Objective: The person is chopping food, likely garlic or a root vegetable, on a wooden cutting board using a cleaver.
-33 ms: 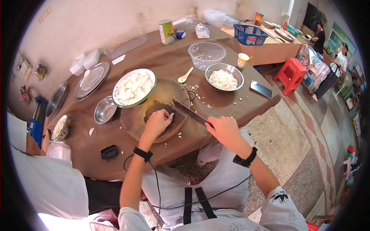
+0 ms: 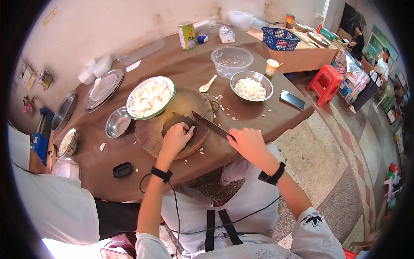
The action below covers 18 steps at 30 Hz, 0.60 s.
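My left hand [image 2: 176, 137] is closed with its fingertips around a small white piece of food [image 2: 191, 129], held down on a round wooden chopping board [image 2: 148, 137]. In my right hand [image 2: 247, 144] is the handle of a kitchen knife [image 2: 210, 124]. Its dark blade slants over the board's right side, just beyond the white piece. A green-rimmed bowl [image 2: 171, 100] heaped with white slices [image 2: 148, 98] overlaps the board's far left edge. To the right, a steel bowl [image 2: 269, 95] holds small white diced bits [image 2: 250, 88].
An empty steel bowl [image 2: 117, 124], a black case [image 2: 122, 170] and a patterned bowl [image 2: 73, 146] are at left. Beyond the board lie a spoon [image 2: 208, 84] and a clear plastic tub [image 2: 232, 60]. A phone [image 2: 292, 100] lies near the right edge. A person [image 2: 56, 203] sits at my left.
My right hand and the knife have shifted slightly to the left, toward the white piece. My left hand stays nearly in place on the board.
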Each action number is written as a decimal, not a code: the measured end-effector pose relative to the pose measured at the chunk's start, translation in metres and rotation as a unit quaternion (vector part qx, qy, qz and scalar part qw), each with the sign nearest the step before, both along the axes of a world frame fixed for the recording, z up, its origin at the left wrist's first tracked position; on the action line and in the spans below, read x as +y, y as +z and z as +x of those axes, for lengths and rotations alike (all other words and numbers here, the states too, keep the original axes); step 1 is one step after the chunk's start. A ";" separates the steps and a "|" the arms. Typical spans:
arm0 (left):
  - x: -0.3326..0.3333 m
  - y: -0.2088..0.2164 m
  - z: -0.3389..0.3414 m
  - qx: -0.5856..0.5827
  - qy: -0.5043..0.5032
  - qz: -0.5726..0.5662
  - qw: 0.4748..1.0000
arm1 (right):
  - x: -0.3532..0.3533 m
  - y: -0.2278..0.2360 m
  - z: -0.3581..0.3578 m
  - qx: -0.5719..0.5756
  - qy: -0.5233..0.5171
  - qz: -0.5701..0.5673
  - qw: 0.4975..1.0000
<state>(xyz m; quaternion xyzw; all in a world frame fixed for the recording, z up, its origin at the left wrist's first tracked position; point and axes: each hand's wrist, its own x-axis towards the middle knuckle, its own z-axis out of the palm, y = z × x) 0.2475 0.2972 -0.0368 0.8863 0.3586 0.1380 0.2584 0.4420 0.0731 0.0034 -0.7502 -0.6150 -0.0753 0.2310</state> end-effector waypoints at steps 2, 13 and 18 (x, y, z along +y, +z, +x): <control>-0.014 -0.001 -0.005 -0.066 0.036 0.086 0.993 | 0.018 -0.001 -0.002 -0.031 -0.004 -0.018 0.999; -0.008 -0.007 -0.024 -0.069 0.004 0.051 0.996 | 0.041 -0.001 -0.022 -0.046 0.046 -0.043 0.997; -0.013 -0.005 -0.023 -0.063 0.005 0.055 0.996 | 0.041 -0.001 -0.022 -0.035 0.052 -0.049 0.997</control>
